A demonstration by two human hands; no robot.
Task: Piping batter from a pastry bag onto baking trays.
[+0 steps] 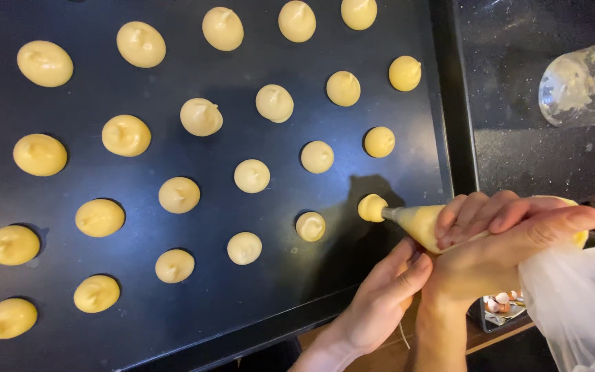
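A clear piping bag [418, 222] filled with pale yellow batter points left, its nozzle touching a fresh small mound [371, 207] near the right edge of a black baking tray [352, 282]. My right hand [511, 241] wraps around the bag's body from above. From below, the fingers of my left hand [387, 296] press against the bag's underside, just behind the nozzle. Several rows of piped batter mounds [251, 176] cover the tray; those at the left are larger.
A dark speckled counter [518, 151] lies right of the tray. A clear container smeared with batter [580, 83] lies tipped at the upper right. The bag's loose plastic end [580, 310] hangs at the lower right, beside broken eggshells [500, 303].
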